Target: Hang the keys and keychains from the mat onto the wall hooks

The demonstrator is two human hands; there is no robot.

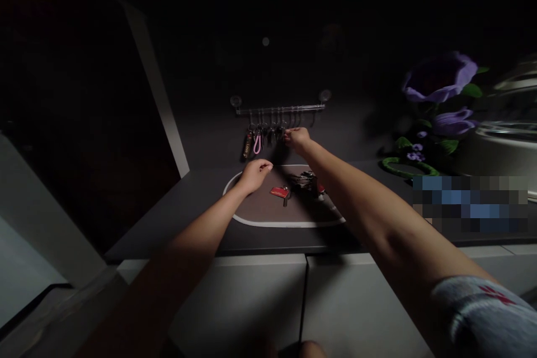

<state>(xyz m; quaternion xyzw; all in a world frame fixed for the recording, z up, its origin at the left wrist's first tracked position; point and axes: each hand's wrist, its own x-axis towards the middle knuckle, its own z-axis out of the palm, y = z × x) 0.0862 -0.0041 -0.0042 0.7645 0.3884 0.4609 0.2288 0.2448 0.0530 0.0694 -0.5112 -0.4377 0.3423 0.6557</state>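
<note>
Several sets of keys (272,133) hang from a clear hook rail (281,109) on the dark wall. Among them are a pink loop strap (257,144) and a brown tag with lettering (247,145). At the right end of the hanging sets, my right hand (297,139) is closed, its fingertips pinching keys by a hook. My left hand (255,175) hovers lower, over the tray's left part, fingers curled together with nothing visible in them. Below, a red key tag (279,192) with a key lies on the oval brown tray (260,212); a darker pile of keys (306,180) lies beside it.
Purple artificial flowers (440,81) with a green ring base (409,166) stand at the right, beside a large pale rounded object (503,145). White cabinet doors (243,302) are below the dark counter (176,218). My right arm's shadow crosses the tray.
</note>
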